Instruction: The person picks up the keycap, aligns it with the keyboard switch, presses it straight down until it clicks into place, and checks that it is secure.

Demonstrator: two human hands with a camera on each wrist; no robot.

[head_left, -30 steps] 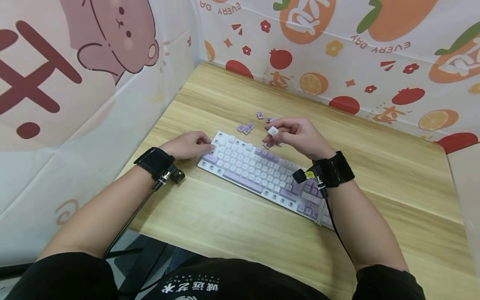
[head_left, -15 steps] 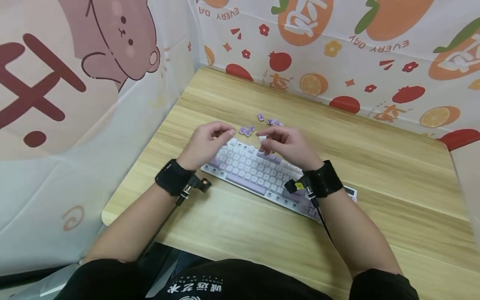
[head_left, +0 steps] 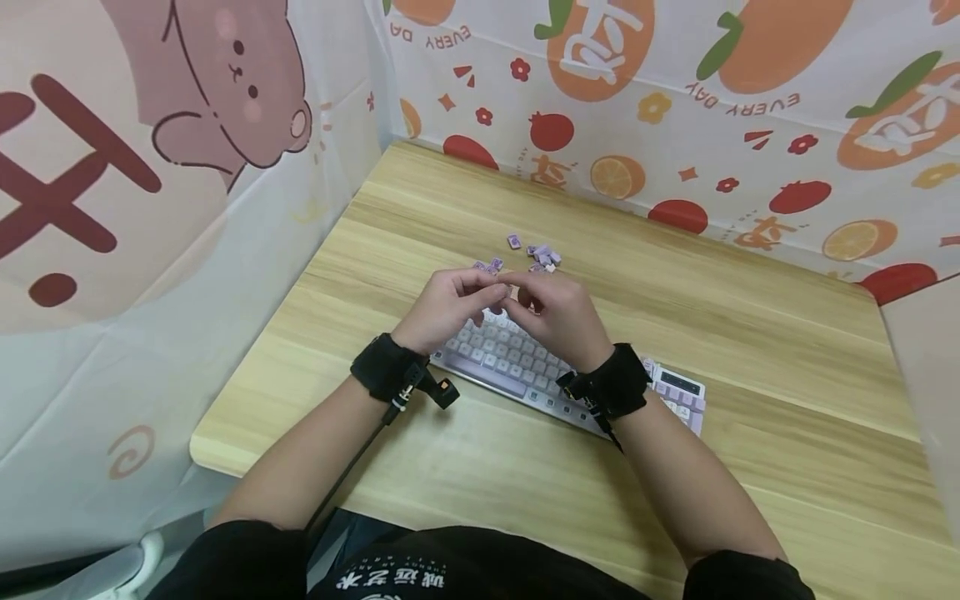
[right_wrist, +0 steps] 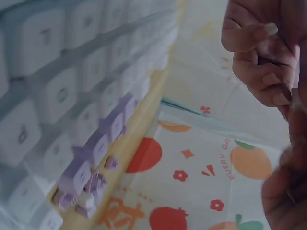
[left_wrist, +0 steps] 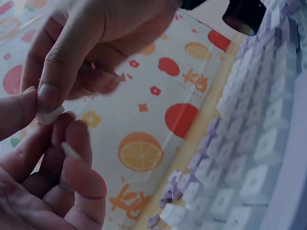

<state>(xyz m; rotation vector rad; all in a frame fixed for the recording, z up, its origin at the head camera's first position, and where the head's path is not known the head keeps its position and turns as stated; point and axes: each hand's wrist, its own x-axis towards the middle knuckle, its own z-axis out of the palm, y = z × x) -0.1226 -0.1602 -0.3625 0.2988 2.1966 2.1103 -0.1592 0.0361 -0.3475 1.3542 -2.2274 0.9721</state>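
A small white keycap (left_wrist: 51,116) is pinched between the fingertips of both hands, which meet above the keyboard (head_left: 480,372). In the head view my left hand (head_left: 444,310) comes from the left, and my right hand (head_left: 561,315) faces it from the right. The left wrist view shows the right thumb pressed over the keycap, with left fingertips against it. Most of the keycap is hidden by fingers. Beneath the hands lies the white and lavender keyboard, its upper rows partly covered. Behind the hands, several loose lavender keycaps (head_left: 543,255) lie in small groups.
A single lavender keycap (head_left: 513,242) lies apart on the wooden table (head_left: 750,333). At the keyboard's right end sits a small dark display (head_left: 681,383). Printed cloths (head_left: 626,179) hang behind and to the left of the table. Cables run from both wrist cameras.
My left hand has left the keyboard's left edge and moved right to meet the right hand. The right hand has brought the white keycap leftward and slightly nearer to the body.
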